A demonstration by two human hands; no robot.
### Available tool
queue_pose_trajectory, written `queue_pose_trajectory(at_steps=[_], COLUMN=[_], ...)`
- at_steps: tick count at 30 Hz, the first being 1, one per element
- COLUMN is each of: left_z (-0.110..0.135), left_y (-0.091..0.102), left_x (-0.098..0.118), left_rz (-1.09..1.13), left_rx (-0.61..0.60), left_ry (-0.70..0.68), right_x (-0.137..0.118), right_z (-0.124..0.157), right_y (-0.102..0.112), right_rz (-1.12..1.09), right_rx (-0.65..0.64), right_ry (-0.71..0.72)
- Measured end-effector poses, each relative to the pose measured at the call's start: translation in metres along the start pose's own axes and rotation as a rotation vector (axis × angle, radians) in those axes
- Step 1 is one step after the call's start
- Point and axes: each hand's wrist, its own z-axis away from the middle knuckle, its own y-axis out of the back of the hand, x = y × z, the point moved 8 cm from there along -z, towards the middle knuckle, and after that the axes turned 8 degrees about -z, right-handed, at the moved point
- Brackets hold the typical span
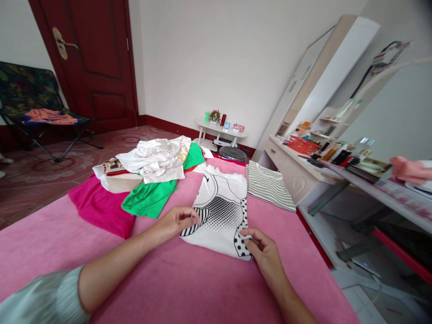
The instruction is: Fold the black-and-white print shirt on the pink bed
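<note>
A white shirt with a black dotted and striped print [221, 211] lies folded on the pink bed cover [189, 279]. My left hand [176, 222] pinches its near left corner, fingers closed on the cloth. My right hand [261, 247] rests at the near right corner, fingers curled on the edge of the shirt. A folded black-and-white striped shirt [270, 185] lies just beyond to the right. To the left sits a loose heap of clothes: a white garment [158, 157], a green one [150, 198] and a magenta one [101, 207].
The bed's right edge drops to a gap beside a white dresser [293, 166] with a red basket [303, 145] and bottles. A low white table [221, 130] stands by the far wall. A folding chair [37, 108] and a dark red door [91, 58] are at the left.
</note>
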Motion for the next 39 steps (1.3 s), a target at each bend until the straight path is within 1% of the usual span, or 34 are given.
queue_pose_trajectory(at_steps=[2,4,6,8,9,10,12,13,14,15,16,17,18,20,22,23,25,27,29,31,33,36,39], left_z=[0.0,0.001,0.001,0.003,0.004,0.005,0.009,0.011,0.013,0.015,0.016,0.017,0.017,0.018,0.018,0.018,0.015,0.011,0.003,-0.007,-0.022,-0.05,-0.081], left_y=[-0.004,-0.005,-0.006,-0.007,-0.006,-0.004,0.001,0.001,-0.002,-0.008,-0.017,-0.027,-0.036,-0.05,-0.057,-0.057,-0.054,-0.049,-0.042,-0.036,-0.029,-0.019,-0.01], left_x=[-0.008,-0.014,-0.015,-0.01,-0.005,0.002,0.023,0.036,0.047,0.055,0.06,0.062,0.06,0.052,0.043,0.039,0.033,0.029,0.025,0.02,0.013,0.0,-0.015], left_rz=[-0.063,-0.17,-0.288,-0.434,-0.53,-0.641,-0.861,-0.94,-0.991,-1.014,-1.014,-1.002,-0.982,-0.941,-0.908,-0.897,-0.879,-0.86,-0.832,-0.807,-0.804,-0.857,-0.947], left_rx=[-0.016,-0.004,-0.003,-0.031,-0.03,-0.001,0.123,0.189,0.229,0.231,0.194,0.135,0.068,-0.047,-0.111,-0.128,-0.144,-0.161,-0.191,-0.225,-0.23,-0.174,-0.092], left_ry=[0.027,0.041,0.043,0.054,0.058,0.057,0.004,-0.056,-0.132,-0.211,-0.284,-0.336,-0.366,-0.381,-0.366,-0.353,-0.319,-0.269,-0.208,-0.147,-0.101,-0.096,-0.105], right_x=[0.003,0.007,0.01,0.011,0.009,0.003,-0.017,-0.03,-0.042,-0.052,-0.057,-0.059,-0.057,-0.046,-0.029,-0.022,-0.008,0.002,0.011,0.02,0.027,0.035,0.041], right_z=[0.0,0.0,0.001,0.003,0.003,0.004,0.003,0.002,0.0,-0.002,-0.004,-0.008,-0.012,-0.023,-0.039,-0.049,-0.075,-0.106,-0.14,-0.17,-0.195,-0.223,-0.241], right_y=[0.0,0.002,0.001,0.0,0.0,0.0,0.001,-0.001,-0.004,-0.009,-0.017,-0.026,-0.037,-0.059,-0.075,-0.08,-0.084,-0.081,-0.073,-0.065,-0.06,-0.054,-0.05], right_rz=[0.031,0.114,0.22,0.357,0.453,0.568,0.81,0.904,0.964,0.992,0.999,0.995,0.988,0.984,1.005,1.026,1.079,1.132,1.174,1.211,1.243,1.274,1.301], right_rx=[-0.017,-0.03,-0.079,-0.139,-0.161,-0.163,-0.119,-0.087,-0.06,-0.05,-0.071,-0.119,-0.183,-0.333,-0.448,-0.478,-0.497,-0.469,-0.42,-0.371,-0.323,-0.25,-0.199], right_ry=[-0.021,-0.012,-0.013,-0.026,-0.026,-0.01,0.081,0.15,0.222,0.288,0.337,0.368,0.383,0.378,0.345,0.332,0.319,0.298,0.246,0.188,0.153,0.121,0.088])
